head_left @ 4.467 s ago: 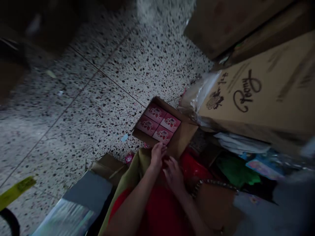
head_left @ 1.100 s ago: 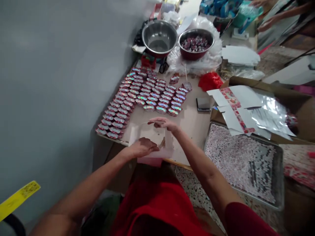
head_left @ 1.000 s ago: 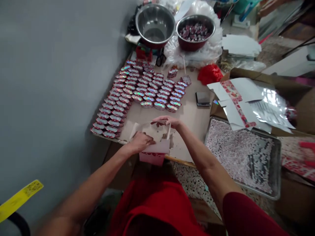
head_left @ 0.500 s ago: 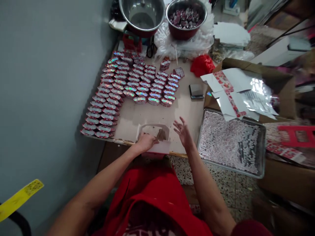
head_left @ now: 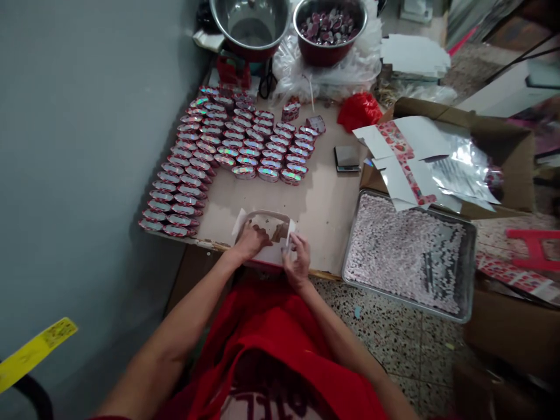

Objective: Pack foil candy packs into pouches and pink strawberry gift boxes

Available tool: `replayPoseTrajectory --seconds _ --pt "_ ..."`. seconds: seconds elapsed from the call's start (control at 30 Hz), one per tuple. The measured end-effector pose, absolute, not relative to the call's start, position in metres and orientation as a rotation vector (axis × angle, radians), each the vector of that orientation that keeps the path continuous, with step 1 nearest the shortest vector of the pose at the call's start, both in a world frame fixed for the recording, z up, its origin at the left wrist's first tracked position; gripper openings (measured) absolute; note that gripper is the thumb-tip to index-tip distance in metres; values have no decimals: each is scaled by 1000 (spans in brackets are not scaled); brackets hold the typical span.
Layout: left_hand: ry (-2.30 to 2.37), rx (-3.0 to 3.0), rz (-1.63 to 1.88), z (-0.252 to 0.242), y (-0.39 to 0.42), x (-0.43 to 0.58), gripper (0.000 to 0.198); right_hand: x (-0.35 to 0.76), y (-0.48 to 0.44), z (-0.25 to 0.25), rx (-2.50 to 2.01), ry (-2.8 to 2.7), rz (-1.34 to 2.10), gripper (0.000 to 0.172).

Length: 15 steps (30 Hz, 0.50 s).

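Note:
A small white box (head_left: 269,256) with raised flaps stands at the table's front edge, close to the red apron. My left hand (head_left: 252,240) reaches over its left side, fingers bent inside the opening against the wall. On the right side, my right hand (head_left: 297,256) pinches the box's flap between thumb and fingers. Something brown shows through the opening between my hands. Behind and left of the box, rows of red-and-white packets (head_left: 231,140) stand upright on the table (head_left: 328,216).
A metal tray of small pale pieces (head_left: 394,251) lies at the right. Behind it, a cardboard box (head_left: 516,169) holds white printed sheets. Two steel bowls (head_left: 251,49) (head_left: 328,55), a red plastic bag (head_left: 359,112) and a small dark-edged device (head_left: 347,158) sit farther back. A wall borders the left.
My right hand has come left and down from the air onto the box's right flap, its fingers closing. My left hand stays at the box's left side.

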<state>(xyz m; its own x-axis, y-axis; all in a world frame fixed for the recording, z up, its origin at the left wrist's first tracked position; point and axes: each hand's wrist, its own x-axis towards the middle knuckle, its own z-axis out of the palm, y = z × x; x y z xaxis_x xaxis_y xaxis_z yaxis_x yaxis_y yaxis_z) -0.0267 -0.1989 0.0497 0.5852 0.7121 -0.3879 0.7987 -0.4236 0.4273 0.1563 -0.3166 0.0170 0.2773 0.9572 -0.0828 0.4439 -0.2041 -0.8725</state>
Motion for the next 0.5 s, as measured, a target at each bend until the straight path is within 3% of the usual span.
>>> replayPoseTrajectory --seconds 0.1,0.2,0.33,0.43,0.5 --pt "1271 2344 61 52 -239 -41 7 152 -318 3 -1799 -1781 755 55" --pt "1645 2324 564 56 -296 -68 15 155 -313 -4 -1778 -1985 788 58" --pt "2249 1728 992 38 -320 -79 62 166 -308 -5 -1533 -1905 900 58" --pt "2164 1540 961 13 -301 -64 52 174 -296 -13 -1628 -1630 895 47" --pt "2177 1557 983 3 -288 -55 39 179 -281 -22 -1756 -1487 788 63"
